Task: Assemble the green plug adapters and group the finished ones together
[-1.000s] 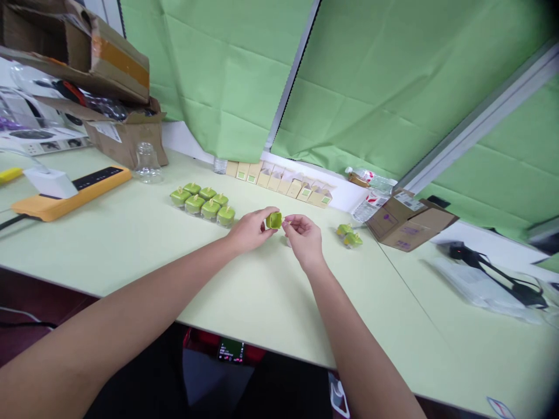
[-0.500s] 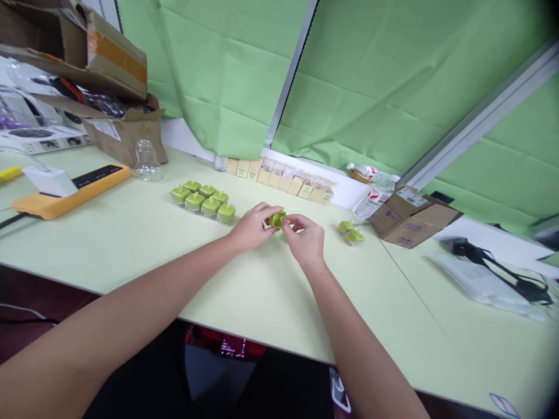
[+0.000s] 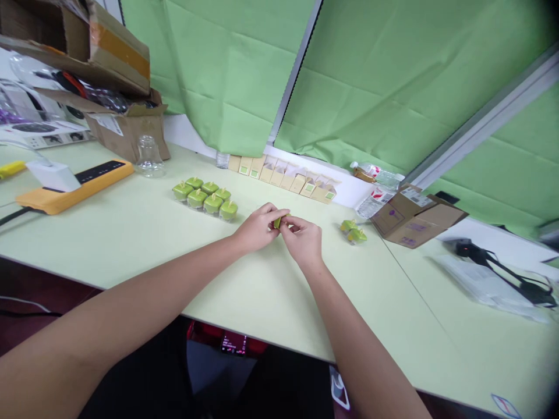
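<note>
Over the middle of the pale green table (image 3: 131, 233), my left hand (image 3: 255, 228) and my right hand (image 3: 302, 238) meet, both pinched on a small green candle-like piece (image 3: 278, 221). Only a sliver of it shows between the fingertips. To the left stands a cluster of several matching green pieces (image 3: 205, 198) in clear cups. Two more loose green pieces (image 3: 354, 231) lie to the right of my right hand.
A row of small beige boxes (image 3: 282, 176) lines the wall under the green curtain. A glass jar (image 3: 149, 157), a yellow power strip (image 3: 74, 185) and stacked cardboard boxes (image 3: 126, 131) are at the left. An open carton (image 3: 414, 218), plastic bottles and a black cable lie at the right.
My hands have closed together around the green piece, which now is mostly hidden by the fingers. The view has shifted slightly.
</note>
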Action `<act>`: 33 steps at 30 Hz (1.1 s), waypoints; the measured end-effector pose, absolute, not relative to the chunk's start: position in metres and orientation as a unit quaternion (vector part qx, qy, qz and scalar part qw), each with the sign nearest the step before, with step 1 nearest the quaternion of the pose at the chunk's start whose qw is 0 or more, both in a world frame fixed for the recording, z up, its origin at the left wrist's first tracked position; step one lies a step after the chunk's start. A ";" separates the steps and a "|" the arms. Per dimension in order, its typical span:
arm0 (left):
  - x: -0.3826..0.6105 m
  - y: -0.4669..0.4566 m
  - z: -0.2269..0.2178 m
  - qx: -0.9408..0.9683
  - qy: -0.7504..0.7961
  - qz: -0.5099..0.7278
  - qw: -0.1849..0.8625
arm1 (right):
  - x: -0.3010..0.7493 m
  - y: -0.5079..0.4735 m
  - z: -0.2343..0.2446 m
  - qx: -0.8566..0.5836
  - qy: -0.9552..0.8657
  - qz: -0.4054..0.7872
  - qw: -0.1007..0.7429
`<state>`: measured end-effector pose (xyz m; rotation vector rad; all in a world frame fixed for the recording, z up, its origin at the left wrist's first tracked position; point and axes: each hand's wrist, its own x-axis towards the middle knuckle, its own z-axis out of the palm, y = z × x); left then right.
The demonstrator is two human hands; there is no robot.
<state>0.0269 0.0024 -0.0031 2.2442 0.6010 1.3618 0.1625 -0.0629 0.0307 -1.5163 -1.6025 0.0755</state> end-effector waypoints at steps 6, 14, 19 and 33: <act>0.027 0.002 -0.002 0.810 0.223 0.497 0.218 | 0.163 -0.063 0.029 -0.607 -0.653 0.018 0.453; 0.027 0.001 -0.001 0.811 0.196 0.515 0.196 | 0.163 -0.061 0.024 -0.607 -0.650 -0.040 0.456; 0.027 0.000 0.001 0.816 0.193 0.519 0.166 | 0.160 -0.062 0.024 -0.594 -0.653 -0.063 0.466; 0.030 -0.001 0.008 0.706 0.193 0.545 0.410 | 0.168 -0.059 0.025 -0.572 -0.613 0.028 0.545</act>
